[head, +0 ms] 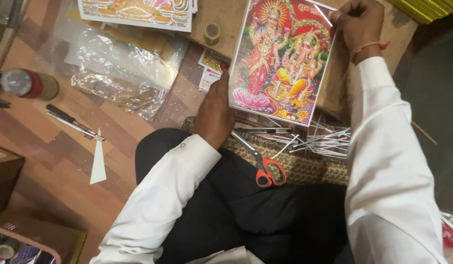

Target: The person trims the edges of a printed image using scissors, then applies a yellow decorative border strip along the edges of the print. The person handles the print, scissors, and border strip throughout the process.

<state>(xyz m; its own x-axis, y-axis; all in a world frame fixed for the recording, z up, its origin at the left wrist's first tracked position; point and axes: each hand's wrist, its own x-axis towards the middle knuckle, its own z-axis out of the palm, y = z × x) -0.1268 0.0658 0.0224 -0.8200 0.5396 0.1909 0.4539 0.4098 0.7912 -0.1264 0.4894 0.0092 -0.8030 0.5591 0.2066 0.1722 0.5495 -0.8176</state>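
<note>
A colourful religious picture print [280, 58] lies tilted on a low wooden board [334, 93] in front of me. My left hand [215, 115] grips the print's lower left edge. My right hand [357, 25], with a red thread at the wrist, pinches the print's upper right corner. Both arms wear white sleeves. Red-handled scissors [265, 168] rest on a woven mat over my lap, just below the print.
Thin white paper strips [324, 139] lie beside the scissors. A tape roll [212, 33] and another print [138, 12] sit at the top. Clear plastic sleeves [123, 68], a craft knife [70, 122], a white paper triangle [98, 164] and a red-capped bottle [26, 83] lie left.
</note>
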